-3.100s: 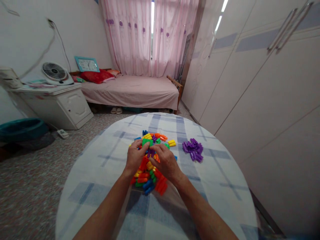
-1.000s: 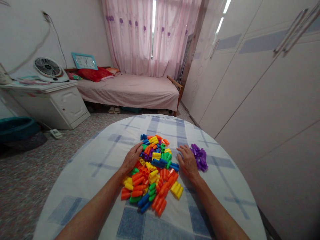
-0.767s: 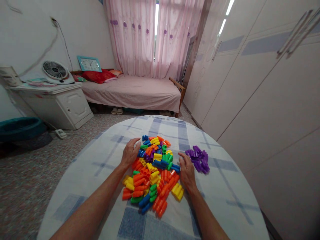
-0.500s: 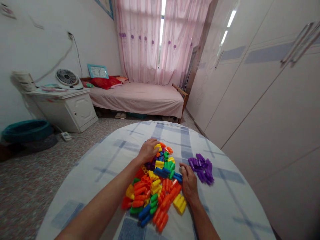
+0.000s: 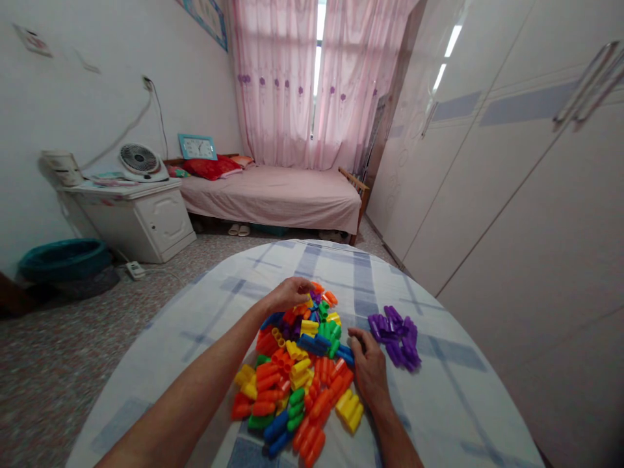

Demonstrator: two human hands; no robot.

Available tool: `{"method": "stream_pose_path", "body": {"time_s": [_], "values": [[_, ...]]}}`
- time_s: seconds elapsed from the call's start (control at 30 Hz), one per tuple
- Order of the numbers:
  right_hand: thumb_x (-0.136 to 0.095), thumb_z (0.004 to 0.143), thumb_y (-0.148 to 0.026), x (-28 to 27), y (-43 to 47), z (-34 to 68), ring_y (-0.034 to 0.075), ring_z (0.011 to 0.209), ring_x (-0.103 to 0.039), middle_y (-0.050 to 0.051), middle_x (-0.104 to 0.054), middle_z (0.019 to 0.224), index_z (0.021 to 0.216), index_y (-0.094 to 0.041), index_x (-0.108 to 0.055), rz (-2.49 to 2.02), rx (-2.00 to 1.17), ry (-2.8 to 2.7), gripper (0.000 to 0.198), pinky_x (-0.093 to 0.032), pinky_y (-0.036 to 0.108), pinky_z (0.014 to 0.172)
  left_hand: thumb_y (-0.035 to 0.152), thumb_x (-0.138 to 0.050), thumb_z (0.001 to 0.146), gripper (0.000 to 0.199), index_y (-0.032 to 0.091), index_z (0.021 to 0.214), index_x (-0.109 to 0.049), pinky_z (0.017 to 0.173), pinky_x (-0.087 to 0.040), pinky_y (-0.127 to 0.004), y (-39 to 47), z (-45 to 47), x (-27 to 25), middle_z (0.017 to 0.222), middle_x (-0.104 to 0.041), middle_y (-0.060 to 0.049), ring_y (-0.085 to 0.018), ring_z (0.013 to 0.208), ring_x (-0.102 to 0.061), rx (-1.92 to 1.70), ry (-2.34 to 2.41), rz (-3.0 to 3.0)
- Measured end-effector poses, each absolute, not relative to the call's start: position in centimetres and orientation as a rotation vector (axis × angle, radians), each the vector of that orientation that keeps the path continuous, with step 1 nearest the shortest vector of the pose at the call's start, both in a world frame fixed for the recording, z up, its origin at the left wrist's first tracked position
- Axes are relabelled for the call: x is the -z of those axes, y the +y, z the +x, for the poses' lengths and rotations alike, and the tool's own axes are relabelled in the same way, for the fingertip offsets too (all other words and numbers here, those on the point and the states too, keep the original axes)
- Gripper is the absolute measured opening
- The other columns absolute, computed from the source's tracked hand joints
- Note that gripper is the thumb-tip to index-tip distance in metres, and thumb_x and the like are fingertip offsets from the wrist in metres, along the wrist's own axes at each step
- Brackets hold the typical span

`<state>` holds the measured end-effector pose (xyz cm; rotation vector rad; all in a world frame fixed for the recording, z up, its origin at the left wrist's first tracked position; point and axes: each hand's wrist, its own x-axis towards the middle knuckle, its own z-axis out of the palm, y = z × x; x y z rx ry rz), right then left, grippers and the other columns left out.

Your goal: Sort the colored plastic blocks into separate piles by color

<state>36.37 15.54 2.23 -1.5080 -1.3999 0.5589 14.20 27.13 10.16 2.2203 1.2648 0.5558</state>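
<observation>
A heap of plastic toy building pieces shaped like joined tubes covers the middle of the table, with orange pieces (image 5: 312, 426), yellow pieces (image 5: 350, 411), green pieces (image 5: 295, 409) and blue pieces (image 5: 314, 344). My left hand (image 5: 290, 294) is over the far end of the heap, thumb and fingers apart, beside a purple piece (image 5: 316, 298); its fingertips are partly hidden. On the heap's right side my right hand (image 5: 369, 367) rests with loosely bent fingers, near the blue pieces and holding nothing visible. Several purple pieces (image 5: 397, 335) form a separate group to its right.
A checked cloth (image 5: 439, 390) covers the round table. Beyond stand a pink-covered bed (image 5: 277, 188) and a white cabinet (image 5: 166, 224) bearing a fan (image 5: 139, 158). A wardrobe (image 5: 526, 214) lines the right side; a teal-lined bin (image 5: 65, 257) is on the floor at left.
My left hand has come off the yellow piece at the heap's far end and its fingers have moved beside a purple piece. My right hand stays by the heap. The view has tilted slightly.
</observation>
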Motion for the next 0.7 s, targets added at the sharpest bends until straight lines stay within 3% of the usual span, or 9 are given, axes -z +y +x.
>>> {"method": "stream_pose_path", "body": {"time_s": [0.13, 0.3, 0.4, 0.53, 0.7], "values": [[-0.045, 0.082, -0.037, -2.3, 15.7, 36.4, 0.021, 0.09, -0.062, 0.007, -0.069, 0.095, 0.093, -0.017, -0.067, -1.501, -0.559, -1.407, 0.032, -0.045, 0.03, 0.081, 0.034, -0.057, 0.081, 0.041, 0.012, 0.114, -0.063, 0.076, -0.051, -0.027, 26.4, 12.5, -11.2, 0.098, -0.071, -0.007, -0.018, 0.087, -0.065, -0.613, 0.897, 2.029], [-0.045, 0.082, -0.037, -2.2, 15.7, 36.5, 0.021, 0.09, -0.062, 0.007, -0.068, 0.095, 0.094, -0.018, -0.067, -1.512, -0.553, -1.428, 0.032, -0.045, 0.03, 0.081, 0.033, -0.046, 0.087, 0.039, 0.015, 0.117, -0.062, 0.091, -0.046, -0.027, 28.8, 13.1, -11.1, 0.118, -0.064, -0.009, -0.019, 0.106, -0.06, -0.606, 1.539, 2.241], [-0.045, 0.082, -0.037, -2.2, 15.6, 36.5, 0.021, 0.091, -0.062, 0.007, -0.068, 0.096, 0.094, -0.018, -0.067, -1.509, -0.552, -1.431, 0.032, -0.045, 0.03, 0.081, 0.04, -0.048, 0.085, 0.041, 0.018, 0.115, -0.064, 0.096, -0.043, -0.029, 30.9, 15.0, -10.7, 0.123, -0.062, -0.01, -0.021, 0.112, -0.058, -0.446, 1.61, 2.291], [-0.044, 0.083, -0.037, -2.1, 15.6, 36.5, 0.021, 0.09, -0.062, 0.007, -0.069, 0.095, 0.093, -0.018, -0.067, -1.511, -0.565, -1.427, 0.031, -0.046, 0.029, 0.08, 0.052, -0.057, 0.076, 0.051, 0.019, 0.114, -0.064, 0.089, -0.047, -0.035, 32.6, 18.1, -10.0, 0.122, -0.062, -0.013, -0.028, 0.109, -0.06, -0.208, 1.674, 2.284], [-0.045, 0.083, -0.036, -2.1, 15.7, 36.5, 0.021, 0.089, -0.062, 0.006, -0.069, 0.094, 0.092, -0.018, -0.067, -1.511, -0.568, -1.424, 0.03, -0.046, 0.029, 0.079, 0.034, -0.067, 0.066, 0.036, 0.016, 0.098, -0.069, 0.077, -0.05, -0.032, 32.6, 20.3, -9.2, 0.104, -0.069, -0.014, -0.028, 0.095, -0.065, -0.041, 1.663, 2.285]]}}
